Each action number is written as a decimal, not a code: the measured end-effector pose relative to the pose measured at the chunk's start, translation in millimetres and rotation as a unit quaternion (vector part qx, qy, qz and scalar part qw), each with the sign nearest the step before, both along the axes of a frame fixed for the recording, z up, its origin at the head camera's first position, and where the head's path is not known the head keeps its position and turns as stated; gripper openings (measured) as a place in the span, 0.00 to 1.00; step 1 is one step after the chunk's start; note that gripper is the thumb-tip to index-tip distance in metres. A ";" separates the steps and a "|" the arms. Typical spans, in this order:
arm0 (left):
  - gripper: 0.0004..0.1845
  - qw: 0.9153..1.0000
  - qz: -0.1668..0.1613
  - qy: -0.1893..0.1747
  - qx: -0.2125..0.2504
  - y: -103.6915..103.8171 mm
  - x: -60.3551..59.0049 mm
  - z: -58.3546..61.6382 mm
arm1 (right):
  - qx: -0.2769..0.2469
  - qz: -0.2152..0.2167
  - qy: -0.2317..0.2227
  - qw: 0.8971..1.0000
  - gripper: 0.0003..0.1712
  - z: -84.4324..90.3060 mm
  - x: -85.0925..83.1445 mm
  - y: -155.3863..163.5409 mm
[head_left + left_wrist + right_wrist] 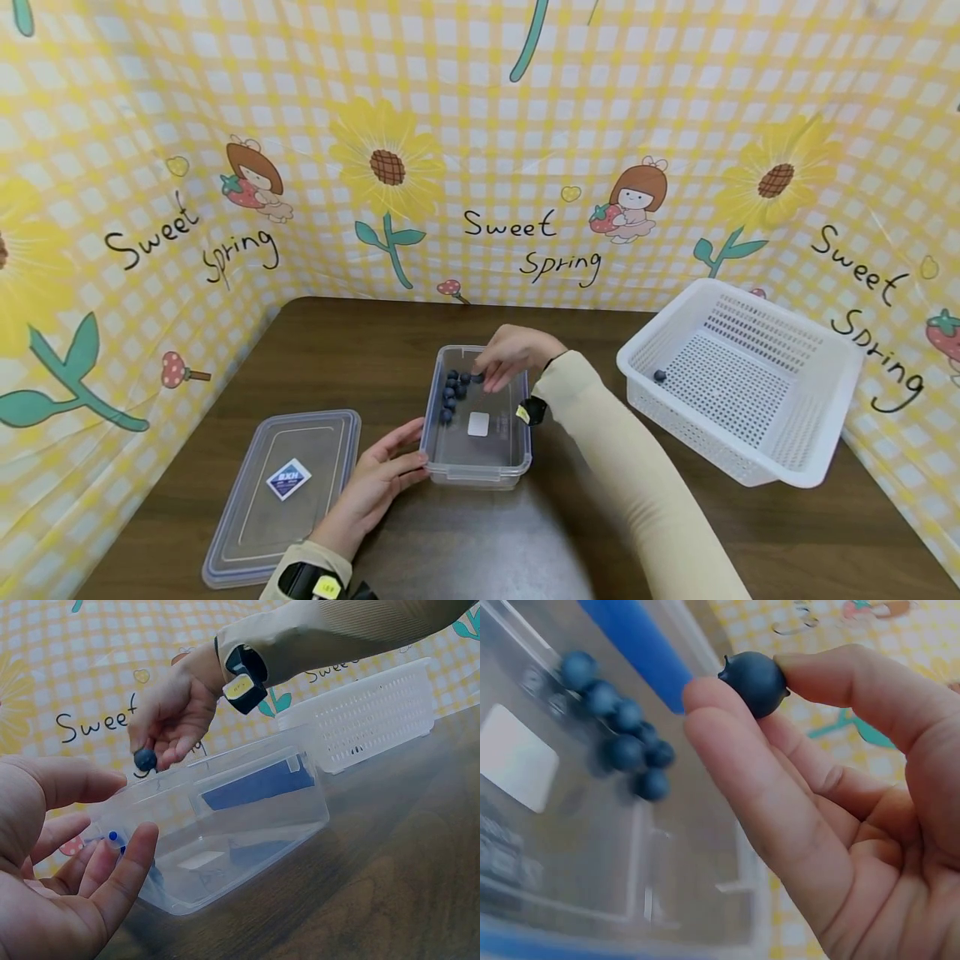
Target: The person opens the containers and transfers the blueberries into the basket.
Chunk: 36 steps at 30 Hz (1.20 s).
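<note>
My right hand pinches a blueberry between thumb and fingertips, over the far part of a clear plastic container. Inside that container, several other blueberries lie in a cluster along the left side, by a white square label. The left hand rests at the container's near left side, its fingers spread and touching the wall; the left wrist view shows thumb and fingers apart. One more blueberry sits in the white perforated basket on the right.
A clear lid with a blue-and-white sticker lies flat on the brown table, left of the container. Yellow checked cloth with printed flowers stands as a wall behind and at both sides.
</note>
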State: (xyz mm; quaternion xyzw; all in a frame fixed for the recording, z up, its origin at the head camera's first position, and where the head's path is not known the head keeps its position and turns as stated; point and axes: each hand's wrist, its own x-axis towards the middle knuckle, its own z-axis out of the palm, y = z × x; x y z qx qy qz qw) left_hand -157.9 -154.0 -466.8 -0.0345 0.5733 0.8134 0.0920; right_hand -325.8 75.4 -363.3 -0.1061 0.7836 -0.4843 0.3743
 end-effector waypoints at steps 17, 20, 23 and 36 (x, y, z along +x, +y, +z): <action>0.33 1.000 -0.003 0.002 -0.001 0.9 -1.3 0.0 | -0.032 -0.090 -0.007 0.995 0.11 27.9 -24.9 83.1; 0.33 1.000 -0.002 0.001 0.000 1.0 -1.1 -0.1 | -0.044 -0.108 -0.005 0.993 0.13 29.9 -26.7 100.5; 0.33 1.000 0.000 -0.001 0.001 0.7 -0.8 -0.8 | -0.056 -0.126 -0.003 0.990 0.15 33.7 -25.7 118.1; 0.33 1.000 -0.004 0.003 -0.001 -0.1 -0.6 -3.0 | -0.119 -0.207 -0.021 0.971 0.08 43.6 -15.9 198.3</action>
